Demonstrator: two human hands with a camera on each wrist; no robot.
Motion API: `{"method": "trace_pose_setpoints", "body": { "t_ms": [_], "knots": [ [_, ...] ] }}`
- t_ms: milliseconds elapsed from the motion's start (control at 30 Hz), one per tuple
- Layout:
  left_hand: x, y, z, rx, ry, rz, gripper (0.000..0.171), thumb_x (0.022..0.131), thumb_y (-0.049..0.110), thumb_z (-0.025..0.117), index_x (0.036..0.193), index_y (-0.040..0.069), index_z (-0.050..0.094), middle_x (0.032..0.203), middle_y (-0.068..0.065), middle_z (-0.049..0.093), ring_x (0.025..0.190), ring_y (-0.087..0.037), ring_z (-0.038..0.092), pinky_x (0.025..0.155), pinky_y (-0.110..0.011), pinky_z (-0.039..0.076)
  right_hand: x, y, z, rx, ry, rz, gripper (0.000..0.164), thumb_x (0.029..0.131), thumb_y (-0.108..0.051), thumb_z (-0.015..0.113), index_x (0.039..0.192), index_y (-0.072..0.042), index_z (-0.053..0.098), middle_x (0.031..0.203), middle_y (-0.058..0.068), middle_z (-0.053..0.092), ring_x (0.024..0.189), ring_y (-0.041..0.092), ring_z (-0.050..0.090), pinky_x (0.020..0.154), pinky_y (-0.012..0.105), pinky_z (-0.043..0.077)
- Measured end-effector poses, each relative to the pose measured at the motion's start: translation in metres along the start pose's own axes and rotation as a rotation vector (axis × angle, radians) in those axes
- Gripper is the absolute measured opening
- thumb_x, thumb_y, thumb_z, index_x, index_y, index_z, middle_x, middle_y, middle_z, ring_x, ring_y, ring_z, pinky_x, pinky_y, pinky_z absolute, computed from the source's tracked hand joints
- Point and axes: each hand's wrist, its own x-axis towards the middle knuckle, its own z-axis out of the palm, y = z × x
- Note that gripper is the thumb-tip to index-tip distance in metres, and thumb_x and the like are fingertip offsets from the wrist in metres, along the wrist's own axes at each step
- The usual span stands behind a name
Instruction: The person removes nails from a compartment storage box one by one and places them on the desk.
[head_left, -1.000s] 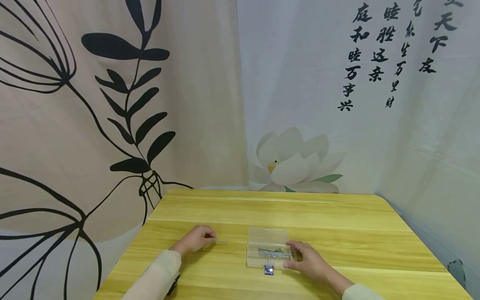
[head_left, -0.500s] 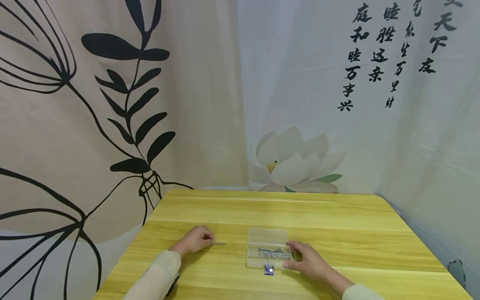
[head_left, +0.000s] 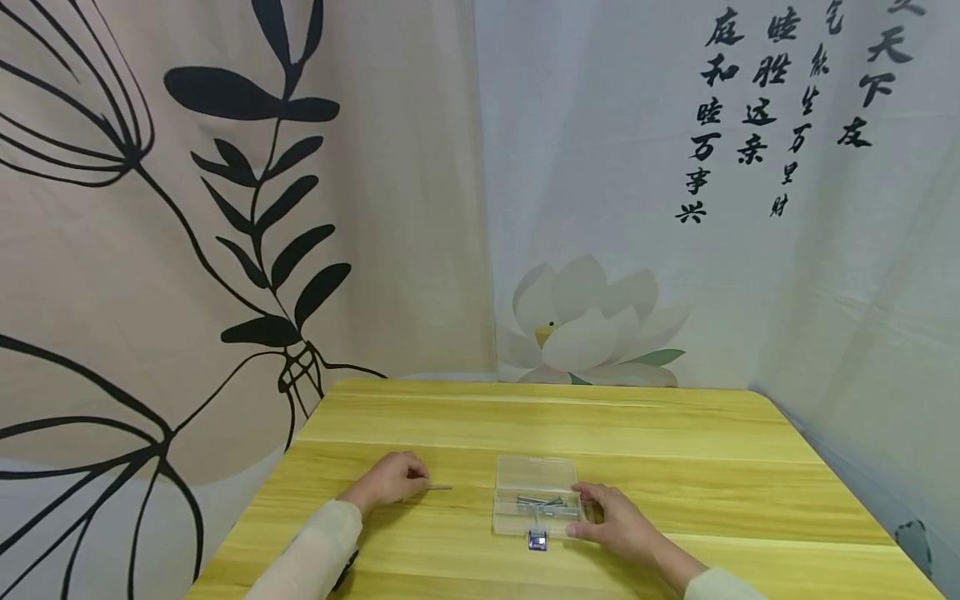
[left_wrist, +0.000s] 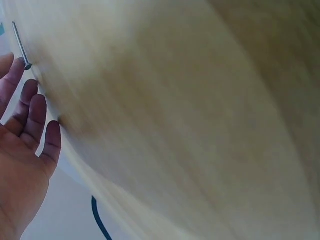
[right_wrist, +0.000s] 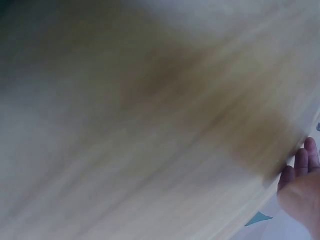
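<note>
My left hand [head_left: 392,478] hovers low over the table's left part, thumb near the index finger. A thin metal nail [head_left: 439,487] with a flat head extends rightward from its fingertips. In the left wrist view the nail [left_wrist: 21,46] lies against the outer side of the index fingertip, not between finger and thumb. My right hand [head_left: 617,518] grips the right end of a clear plastic box [head_left: 504,522], thumb at the front and fingers behind. The box's lid [head_left: 536,472] is folded back. Several nails [head_left: 542,502] lie inside. The right wrist view shows only a few fingers [right_wrist: 301,162].
A small blue-purple tag [head_left: 537,541] sits at the box's front edge. The wooden table [head_left: 675,433] has its far edge at a printed curtain [head_left: 420,275]. A dark object [head_left: 347,571] shows beside the left sleeve.
The left fingertips have shifted slightly left, and the nail shows more fully and a little further left than one second ago. The right hand and box stay put.
</note>
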Motion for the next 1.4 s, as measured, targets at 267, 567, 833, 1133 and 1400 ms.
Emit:
{"method": "trace_pose_setpoints", "body": {
  "t_ms": [267, 567, 833, 1133, 1400],
  "knots": [
    [0.005, 0.005, -0.004, -0.001, 0.01, 0.017, 0.008, 0.095, 0.019, 0.069, 0.091, 0.013, 0.074, 0.088, 0.005, 0.061, 0.077, -0.012, 0.054, 0.067, -0.031, 0.047, -0.001, -0.002, -0.001, 0.002, 0.003, -0.004, 0.074, 0.083, -0.039, 0.079, 0.139, 0.001, 0.052, 0.127, 0.017, 0.059, 0.119, 0.039, 0.051, 0.102, 0.063, 0.035],
    [0.015, 0.03, -0.004, -0.037, 0.013, 0.031, 0.017, 0.097, 0.021, 0.066, 0.104, 0.007, 0.072, 0.094, 0.004, 0.062, 0.082, -0.012, 0.056, 0.07, -0.032, 0.048, -0.003, 0.0, -0.002, -0.005, -0.004, -0.017, 0.074, 0.085, -0.039, 0.078, 0.14, 0.002, 0.05, 0.128, 0.019, 0.057, 0.12, 0.043, 0.05, 0.101, 0.065, 0.034],
    [0.027, 0.058, -0.003, -0.058, 0.024, 0.069, 0.02, 0.098, 0.021, 0.065, 0.109, 0.006, 0.072, 0.096, 0.006, 0.062, 0.085, -0.013, 0.055, 0.073, -0.033, 0.048, -0.003, 0.001, -0.001, 0.005, -0.008, -0.021, 0.074, 0.084, -0.039, 0.078, 0.141, 0.001, 0.05, 0.129, 0.018, 0.057, 0.121, 0.043, 0.049, 0.101, 0.066, 0.033],
    [0.036, 0.08, 0.016, -0.121, 0.029, 0.107, 0.018, 0.098, 0.023, 0.065, 0.107, 0.01, 0.073, 0.099, 0.007, 0.063, 0.089, -0.012, 0.056, 0.076, -0.031, 0.048, -0.004, 0.002, 0.0, -0.019, -0.008, -0.024, 0.075, 0.084, -0.041, 0.078, 0.14, 0.0, 0.05, 0.127, 0.017, 0.058, 0.12, 0.042, 0.05, 0.101, 0.065, 0.034],
    [0.046, 0.101, 0.035, -0.167, 0.032, 0.108, 0.018, 0.096, 0.02, 0.068, 0.107, 0.006, 0.073, 0.095, 0.008, 0.062, 0.087, -0.011, 0.056, 0.075, -0.029, 0.048, -0.001, 0.004, 0.001, -0.021, -0.005, -0.01, 0.074, 0.084, -0.041, 0.078, 0.141, -0.002, 0.051, 0.127, 0.016, 0.059, 0.119, 0.041, 0.05, 0.1, 0.065, 0.036]
  ]
}}
